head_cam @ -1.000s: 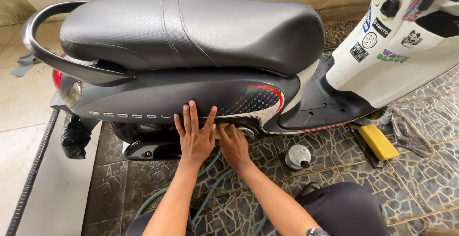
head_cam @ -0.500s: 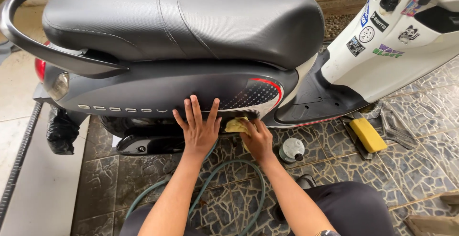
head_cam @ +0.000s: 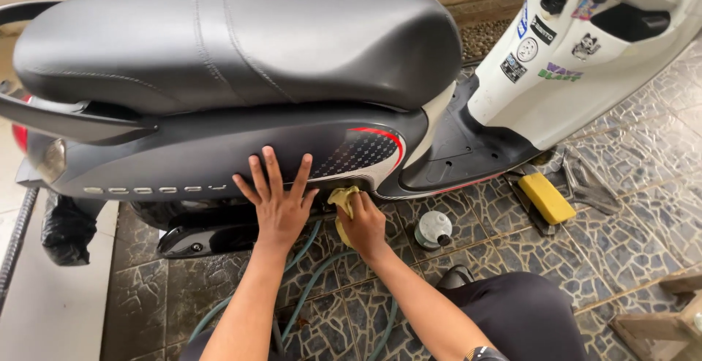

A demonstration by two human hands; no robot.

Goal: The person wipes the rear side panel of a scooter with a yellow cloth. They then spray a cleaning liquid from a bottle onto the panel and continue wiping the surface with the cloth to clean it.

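- Grey side panel (head_cam: 183,160) of a scooter (head_cam: 241,47) fills the left, under a dark seat.
- Left hand (head_cam: 276,200) lies flat on the panel's lower edge, fingers (head_cam: 269,165) spread apart, holding nothing.
- Yellow cloth (head_cam: 342,199) sits just beside it, pressed to the panel's bottom rim; the right hand (head_cam: 363,226) has its fingers clamped on it.
- Green hose (head_cam: 307,288) curls on the stone floor below the arms.
- Small round bottle (head_cam: 433,229) stands near the right hand.
- Yellow sponge (head_cam: 546,198) lies further right, by the footboard.
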